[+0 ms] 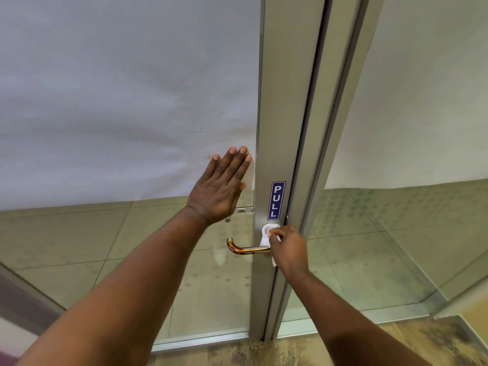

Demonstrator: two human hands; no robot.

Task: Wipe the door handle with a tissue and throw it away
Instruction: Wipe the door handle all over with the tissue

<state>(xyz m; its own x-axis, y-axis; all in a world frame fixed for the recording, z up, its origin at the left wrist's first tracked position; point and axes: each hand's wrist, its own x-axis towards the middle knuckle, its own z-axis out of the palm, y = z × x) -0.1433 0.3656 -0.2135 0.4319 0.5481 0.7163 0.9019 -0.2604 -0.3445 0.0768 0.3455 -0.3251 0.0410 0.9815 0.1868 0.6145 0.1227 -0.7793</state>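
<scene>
A metal lever door handle (247, 248) juts left from the aluminium stile of a glass door (266, 128), just below a blue PULL sticker (276, 200). My right hand (289, 247) pinches a white tissue (267, 233) and presses it on the round base where the handle meets the stile. Part of the tissue hangs below my fingers. My left hand (223, 184) lies flat on the door's glass, fingers together and extended, just left of the stile and above the handle.
The glass door's upper pane is covered by a white sheet (118, 101). A second glass panel (396, 180) stands to the right. Tiled floor (79, 233) shows through the glass. Patterned carpet (369, 344) lies at my feet.
</scene>
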